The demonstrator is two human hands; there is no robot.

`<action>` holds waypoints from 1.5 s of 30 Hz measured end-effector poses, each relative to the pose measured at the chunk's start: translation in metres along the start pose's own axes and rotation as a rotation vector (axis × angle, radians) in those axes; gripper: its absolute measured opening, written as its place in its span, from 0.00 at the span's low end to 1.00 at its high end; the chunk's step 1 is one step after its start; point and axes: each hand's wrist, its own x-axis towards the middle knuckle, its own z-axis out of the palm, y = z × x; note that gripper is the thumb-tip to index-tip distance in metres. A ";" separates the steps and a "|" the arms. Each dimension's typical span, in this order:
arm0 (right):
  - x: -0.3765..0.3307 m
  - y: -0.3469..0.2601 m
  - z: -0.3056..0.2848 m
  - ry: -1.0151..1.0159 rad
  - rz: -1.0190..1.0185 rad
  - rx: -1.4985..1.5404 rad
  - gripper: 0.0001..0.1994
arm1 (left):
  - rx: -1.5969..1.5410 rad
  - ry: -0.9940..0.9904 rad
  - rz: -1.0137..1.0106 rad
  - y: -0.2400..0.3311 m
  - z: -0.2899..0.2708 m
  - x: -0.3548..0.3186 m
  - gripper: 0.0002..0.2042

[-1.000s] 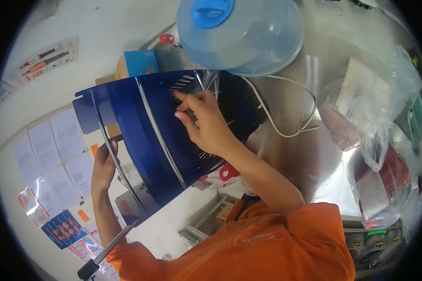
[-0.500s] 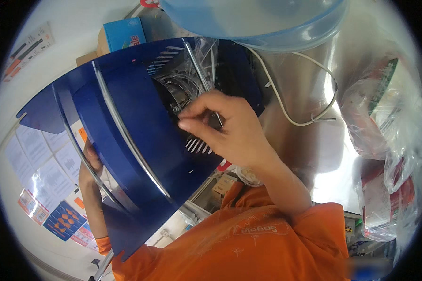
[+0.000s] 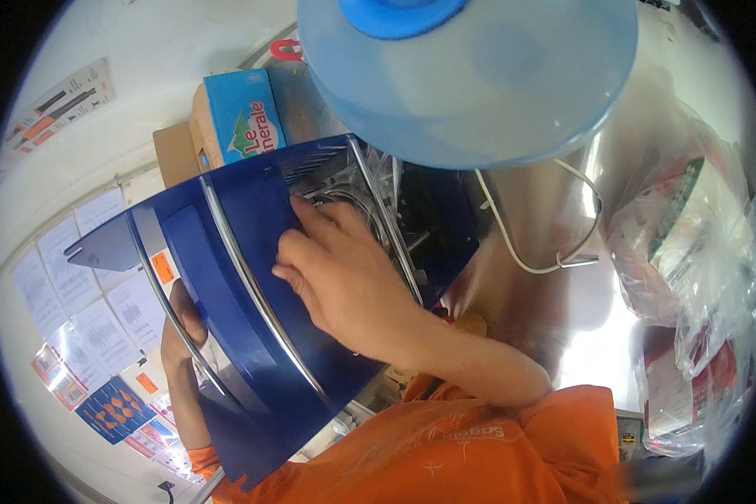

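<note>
A blue sheet-metal machine housing (image 3: 227,336) with chrome rods stands tilted before me, its cut-out showing a round metal mechanism (image 3: 344,189) inside. At the housing's left side, behind a thin chrome rod (image 3: 164,290), my left hand (image 3: 182,332) is closed round the edge; part of its fingers is hidden. My right hand (image 3: 340,273) lies over the blue face by the cut-out, fingers bent and spread apart. Its fingertips touch or hover just over the metal beside the opening. I see nothing held in it, though its palm is hidden.
A big translucent blue water bottle (image 3: 470,101) looms behind the housing. Left of it stands a blue carton (image 3: 244,113). To the right, a pale cable (image 3: 512,252) curves over a shiny metal surface (image 3: 563,311), with plastic-wrapped packages (image 3: 680,244) beyond. Papers (image 3: 134,311) hang on the left wall.
My right hand has shifted left from over the mechanism onto the blue face, its finger-and-thumb pinch loosened. The housing and bottle appear lower in view. My left hand keeps its grip.
</note>
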 end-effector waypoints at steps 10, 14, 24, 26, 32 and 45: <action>0.000 -0.004 0.010 0.012 0.033 0.061 0.09 | -0.177 -0.075 -0.191 0.052 0.005 0.006 0.63; 0.001 -0.002 0.013 0.001 0.031 0.073 0.09 | -0.234 -0.110 -0.245 0.050 0.000 0.004 0.64; 0.004 0.006 0.003 0.030 0.010 0.166 0.08 | -0.400 -0.160 -0.220 0.074 -0.003 0.011 0.58; 0.010 0.017 -0.005 0.046 0.083 0.253 0.08 | -0.455 -0.178 -0.206 0.080 0.001 0.018 0.55; 0.035 0.031 -0.014 0.054 0.424 0.418 0.08 | -0.496 -0.261 -0.109 0.063 0.004 0.024 0.47; 0.043 0.037 -0.009 -0.096 0.466 0.466 0.07 | -0.452 -0.134 -0.121 0.068 0.000 0.020 0.41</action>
